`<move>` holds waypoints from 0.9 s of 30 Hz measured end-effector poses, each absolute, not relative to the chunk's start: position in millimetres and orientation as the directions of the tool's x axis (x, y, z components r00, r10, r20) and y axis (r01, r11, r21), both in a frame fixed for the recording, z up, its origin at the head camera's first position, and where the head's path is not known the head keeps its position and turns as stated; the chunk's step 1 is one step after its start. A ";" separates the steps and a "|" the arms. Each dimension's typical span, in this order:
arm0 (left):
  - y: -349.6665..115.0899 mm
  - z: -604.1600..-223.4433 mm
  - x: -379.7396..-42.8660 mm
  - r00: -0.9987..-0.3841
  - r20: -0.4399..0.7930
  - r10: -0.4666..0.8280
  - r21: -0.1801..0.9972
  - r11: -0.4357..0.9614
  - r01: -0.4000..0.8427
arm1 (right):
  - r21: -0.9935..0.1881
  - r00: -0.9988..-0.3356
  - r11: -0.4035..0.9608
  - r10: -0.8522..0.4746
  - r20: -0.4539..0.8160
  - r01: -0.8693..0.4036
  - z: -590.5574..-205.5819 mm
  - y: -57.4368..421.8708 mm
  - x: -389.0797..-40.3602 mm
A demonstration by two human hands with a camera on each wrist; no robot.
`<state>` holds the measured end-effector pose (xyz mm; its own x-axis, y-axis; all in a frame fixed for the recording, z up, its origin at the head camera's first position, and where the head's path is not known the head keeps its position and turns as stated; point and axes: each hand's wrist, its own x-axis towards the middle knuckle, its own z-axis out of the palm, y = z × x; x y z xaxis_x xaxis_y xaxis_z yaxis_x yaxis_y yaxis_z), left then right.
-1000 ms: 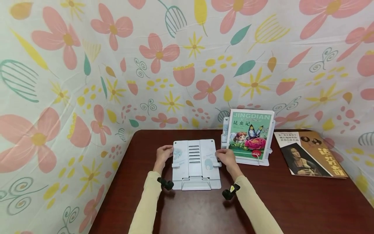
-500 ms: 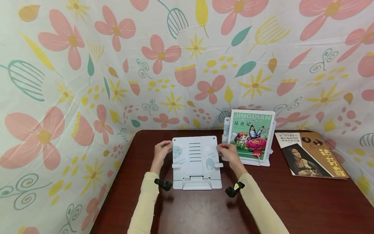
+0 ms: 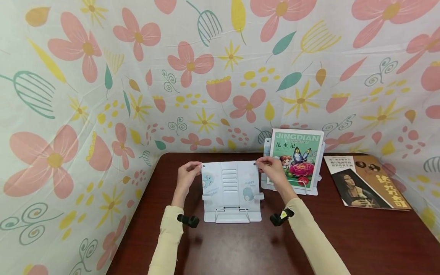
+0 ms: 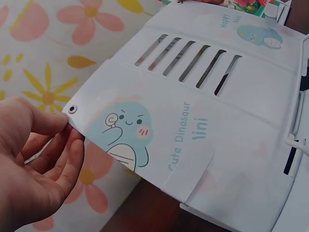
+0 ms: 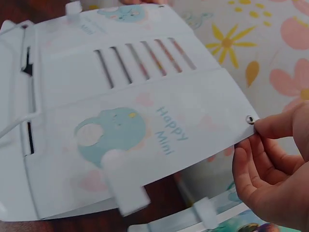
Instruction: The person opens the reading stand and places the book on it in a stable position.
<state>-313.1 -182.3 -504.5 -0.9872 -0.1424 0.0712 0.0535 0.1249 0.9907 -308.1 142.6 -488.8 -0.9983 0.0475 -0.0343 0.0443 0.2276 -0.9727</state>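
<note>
A white book stand point(image 3: 229, 187) with pale blue dinosaur prints and a slotted middle stands on the table, its back panel tilted up. My left hand point(image 3: 186, 173) pinches the panel's upper left corner; in the left wrist view the thumb of that hand point(image 4: 38, 154) lies just by the corner rivet. At the upper right corner my right hand point(image 3: 274, 172) pinches the panel the same way, and the right wrist view shows this hand point(image 5: 275, 154) with its fingers curled under the edge. A wire page holder point(image 3: 232, 217) lies along the stand's base.
Just right of the stand, a second white stand point(image 3: 314, 191) holds a green book point(image 3: 295, 152) with a butterfly cover. Farther right a brown and white book point(image 3: 368, 181) lies flat on the dark red table point(image 3: 233, 252). Flowered cloth point(image 3: 240, 76) hangs behind and at left.
The stand's back panel has risen from nearly flat to a steeper tilt. Both hands have moved up along its side edges to the top corners.
</note>
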 end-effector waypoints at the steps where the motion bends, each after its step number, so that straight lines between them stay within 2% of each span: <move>1: -182.8 -502.8 -310.7 -0.988 0.073 -0.139 0.990 0.129 0.055 | -0.972 -0.999 0.233 0.041 -0.026 0.035 -486.3 143.3 -306.7; 12: -190.6 -496.2 -290.1 -0.982 0.167 -0.093 0.972 0.179 0.149 | -0.946 -0.999 0.322 -0.009 0.034 -0.035 -474.2 150.8 -287.3; 27: -192.2 -489.6 -257.3 -0.973 0.222 -0.065 0.956 0.209 0.205 | -0.954 -0.996 0.289 -0.063 0.061 -0.077 -474.2 160.4 -254.7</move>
